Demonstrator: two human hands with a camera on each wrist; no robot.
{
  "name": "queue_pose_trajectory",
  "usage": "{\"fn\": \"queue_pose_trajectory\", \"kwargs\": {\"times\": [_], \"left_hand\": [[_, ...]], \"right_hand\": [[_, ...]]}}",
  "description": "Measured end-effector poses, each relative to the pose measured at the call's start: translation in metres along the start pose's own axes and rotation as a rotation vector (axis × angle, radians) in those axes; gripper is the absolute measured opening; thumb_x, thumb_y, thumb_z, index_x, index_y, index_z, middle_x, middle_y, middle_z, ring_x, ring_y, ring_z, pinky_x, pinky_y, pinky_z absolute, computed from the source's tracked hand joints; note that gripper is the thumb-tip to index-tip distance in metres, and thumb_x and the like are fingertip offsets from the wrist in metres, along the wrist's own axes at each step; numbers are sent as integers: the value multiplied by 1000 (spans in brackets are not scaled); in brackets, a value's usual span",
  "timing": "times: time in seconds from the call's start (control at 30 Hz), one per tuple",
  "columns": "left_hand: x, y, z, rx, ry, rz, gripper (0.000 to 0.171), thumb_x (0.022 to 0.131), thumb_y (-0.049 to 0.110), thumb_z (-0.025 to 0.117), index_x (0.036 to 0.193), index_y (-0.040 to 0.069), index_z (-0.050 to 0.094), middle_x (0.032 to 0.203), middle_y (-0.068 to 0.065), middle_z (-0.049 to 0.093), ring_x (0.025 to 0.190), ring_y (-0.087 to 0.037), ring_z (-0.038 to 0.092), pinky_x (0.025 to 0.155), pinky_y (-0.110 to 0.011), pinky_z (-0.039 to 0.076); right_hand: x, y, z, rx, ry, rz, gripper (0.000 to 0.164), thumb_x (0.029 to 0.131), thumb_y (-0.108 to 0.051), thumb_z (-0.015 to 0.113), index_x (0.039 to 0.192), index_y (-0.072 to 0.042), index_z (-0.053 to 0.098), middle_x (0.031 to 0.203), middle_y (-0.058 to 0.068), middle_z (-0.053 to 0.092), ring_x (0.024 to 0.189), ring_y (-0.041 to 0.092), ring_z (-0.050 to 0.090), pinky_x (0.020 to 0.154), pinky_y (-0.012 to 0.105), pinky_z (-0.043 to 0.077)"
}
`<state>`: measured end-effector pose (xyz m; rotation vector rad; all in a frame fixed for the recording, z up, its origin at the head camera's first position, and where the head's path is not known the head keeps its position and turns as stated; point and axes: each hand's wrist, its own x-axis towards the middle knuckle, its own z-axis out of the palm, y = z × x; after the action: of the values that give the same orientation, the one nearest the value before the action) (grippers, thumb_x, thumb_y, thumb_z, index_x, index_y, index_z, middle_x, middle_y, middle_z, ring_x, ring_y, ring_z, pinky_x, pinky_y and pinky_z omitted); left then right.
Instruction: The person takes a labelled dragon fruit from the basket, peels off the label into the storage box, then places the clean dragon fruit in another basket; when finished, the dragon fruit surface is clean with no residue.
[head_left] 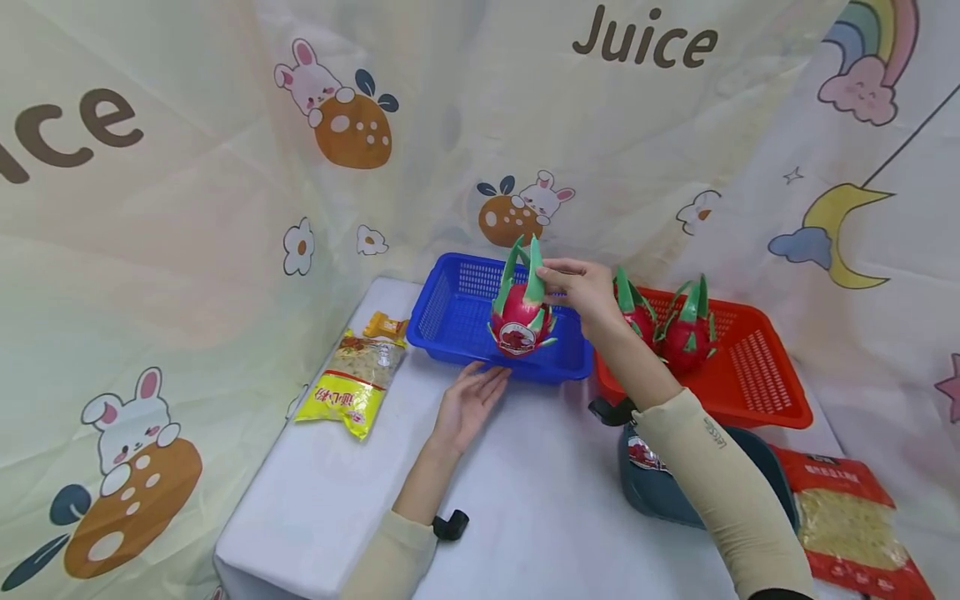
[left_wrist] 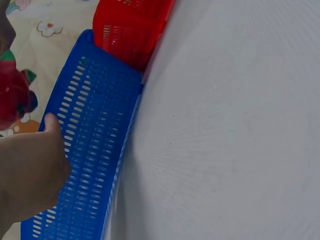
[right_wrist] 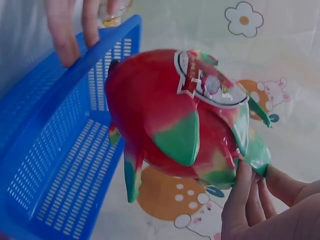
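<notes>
Left of centre: yellow packet [head_left: 356, 379], reads 通心粉. Lower centre: left hand [head_left: 468, 408], fingers loose, touching near rim of blue basket [head_left: 517, 373]. Centre: dragon fruit [head_left: 522, 308] held over basket; glossy, probably light, stiff, slippery; oval label illegible. Right hand [head_left: 583, 290] pinches a green leaf [head_left: 536, 275]; body likely surer hold. Above right: backdrop [head_left: 645, 125] reads "Juice".
</notes>
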<state>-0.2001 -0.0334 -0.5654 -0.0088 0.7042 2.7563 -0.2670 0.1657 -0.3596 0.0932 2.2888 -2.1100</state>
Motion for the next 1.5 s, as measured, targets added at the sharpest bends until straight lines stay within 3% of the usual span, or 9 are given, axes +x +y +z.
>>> {"fn": "queue_pose_trajectory", "kwargs": {"times": [0.37,0.57,0.73,1.0,1.2,1.37,1.5], "left_hand": [[1,-1,0,-51,78,-6,42,109,12,44,146,7,24,147,-30,48,139,-42,52,120,-45,39],[2,3,2,-31,72,-8,34,109,10,43,140,8,27,141,-28,53,142,-44,48,121,-47,38],[1,4,2,-32,75,-11,35,108,7,44,137,10,26,141,-28,52,146,-46,42,120,-45,39],[-1,2,4,-35,68,-19,50,107,4,46,148,10,19,144,-28,47,145,-44,44,119,-43,40],[-3,1,8,-11,61,-6,44,105,-1,44,143,10,23,141,-28,49,143,-44,46,119,-43,40],[-4,0,12,7,38,-31,46,107,-1,43,148,3,24,150,-33,41,147,-46,40,119,-42,41],[-4,-2,14,61,19,-51,45,107,-1,44,149,-2,27,150,-32,43,140,-42,50,117,-42,43]], "right_hand": [[-41,9,-43,32,-2,122,46,97,-28,76,135,-3,68,108,2,75,94,15,76,82,32,63],[-61,21,-57,62,-42,131,51,97,-27,76,139,-1,63,104,-1,75,96,17,76,84,32,62],[-75,38,-61,56,-57,132,52,97,-29,77,138,-1,64,105,-1,75,97,19,75,84,33,63],[-95,67,-60,85,-61,173,47,95,-28,79,133,-2,69,102,1,78,93,19,76,83,33,63],[-104,93,-57,77,-57,235,49,94,-28,80,134,-2,69,101,3,79,92,22,76,82,35,63],[-105,115,-58,69,-56,273,47,96,-27,79,133,-1,69,100,5,79,91,22,76,82,36,64],[-104,127,-61,73,-53,296,45,96,-25,78,133,-1,69,98,4,79,90,22,76,82,36,64]]}}
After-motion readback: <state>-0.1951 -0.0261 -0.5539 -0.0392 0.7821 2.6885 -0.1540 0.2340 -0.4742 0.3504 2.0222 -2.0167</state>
